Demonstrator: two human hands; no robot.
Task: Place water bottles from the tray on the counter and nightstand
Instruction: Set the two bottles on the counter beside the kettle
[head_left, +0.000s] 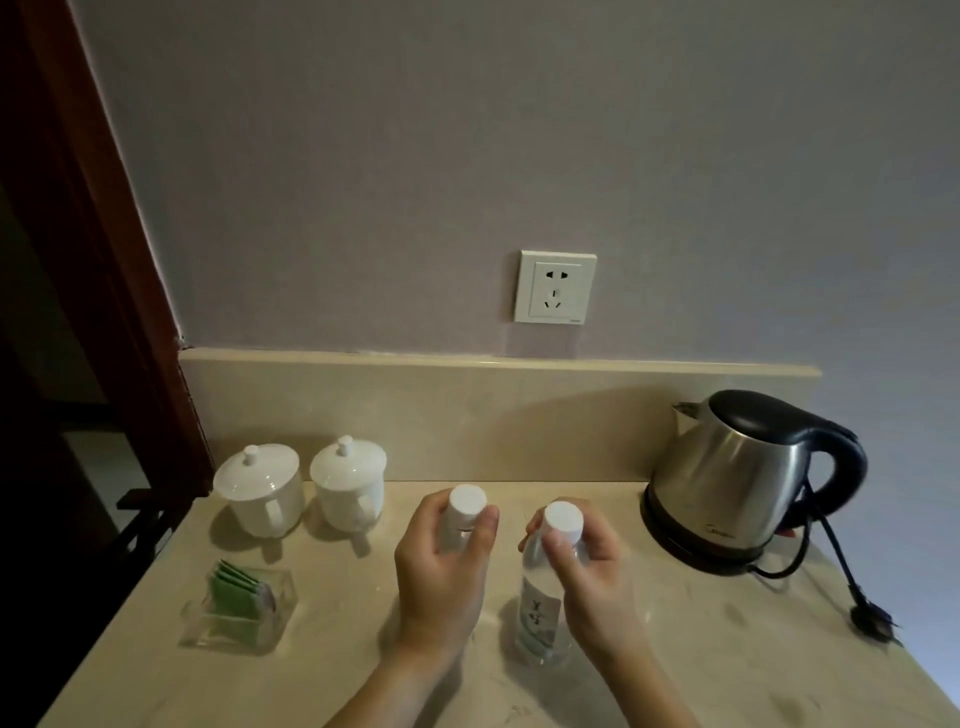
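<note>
Bottles upright on desk (675, 649), side by side mid-desk. Left hand (441, 566) wrapped round left bottle (467, 512) near cap; right hand (587, 566) grips right bottle (540, 613) at neck. Long axes vertical; both bases seem down, so release looks next.

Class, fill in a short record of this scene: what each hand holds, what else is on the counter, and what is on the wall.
left hand: grips a capped water bottle
right hand: grips a second water bottle, upright on the counter
left of the hands: two lidded cups, a clear holder of green packets
right of the hands: kettle, plug lying loose
wall: socket
</note>
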